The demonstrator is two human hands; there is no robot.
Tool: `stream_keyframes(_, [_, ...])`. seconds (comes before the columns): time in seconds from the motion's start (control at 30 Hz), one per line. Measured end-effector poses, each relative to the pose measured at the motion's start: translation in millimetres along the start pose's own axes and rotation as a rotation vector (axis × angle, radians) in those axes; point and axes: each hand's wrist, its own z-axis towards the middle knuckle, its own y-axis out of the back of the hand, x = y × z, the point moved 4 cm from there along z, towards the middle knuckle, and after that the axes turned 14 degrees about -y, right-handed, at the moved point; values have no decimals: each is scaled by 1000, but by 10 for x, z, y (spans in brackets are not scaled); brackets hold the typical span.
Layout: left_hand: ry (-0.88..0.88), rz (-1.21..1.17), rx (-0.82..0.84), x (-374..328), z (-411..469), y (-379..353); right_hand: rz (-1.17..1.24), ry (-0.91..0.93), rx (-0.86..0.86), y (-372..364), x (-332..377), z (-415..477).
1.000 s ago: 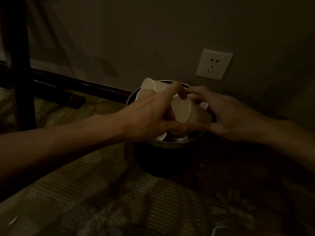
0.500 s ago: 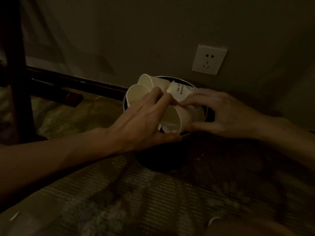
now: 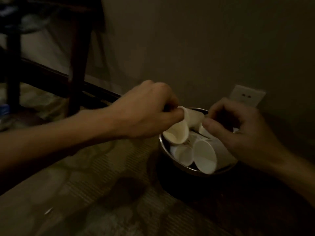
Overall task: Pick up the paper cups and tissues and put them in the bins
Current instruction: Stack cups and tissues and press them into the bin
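A dark round bin with a metal rim (image 3: 196,172) stands on the floor against the wall, filled with several white paper cups. One cup (image 3: 205,156) lies at the front with its mouth toward me, and a smaller one (image 3: 183,155) lies beside it. My left hand (image 3: 146,109) hovers over the bin's left rim, fingers curled on the rim of a sideways cup (image 3: 193,117), with another cup (image 3: 177,135) just below the fingers. My right hand (image 3: 242,133) is over the right side, thumb and fingers pinched at that sideways cup's base. No tissues show.
A white wall socket (image 3: 247,97) sits just behind the bin. Dark wooden furniture legs (image 3: 78,65) and a low rail stand at the left. The floor is patterned carpet with a small white scrap (image 3: 48,210) at the lower left. The room is very dim.
The view has shifted, so the bin now sits right of centre. Both hands have risen and curled above the bin. The cups they pressed together now lie in the bin.
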Motion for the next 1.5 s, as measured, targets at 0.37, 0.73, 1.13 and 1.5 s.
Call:
stream_keyframes(0.37, [401,50,-43,-97,-1555,1899,190,91,682,-1151,2059,212])
stream_keyframes(0.73, [1072,-5,-363,-364,-2860,3712,-58,-26,1074,-1357,4201,254])
stream_keyframes(1.13, [1637,-275,-415,776,-5008,3170,-461,-16,1182,-3259,5240,756])
stream_keyframes(1.5, [1769,-688,-633,2508,-5228,3161,-577,10,1244,-5000,5265,1791])
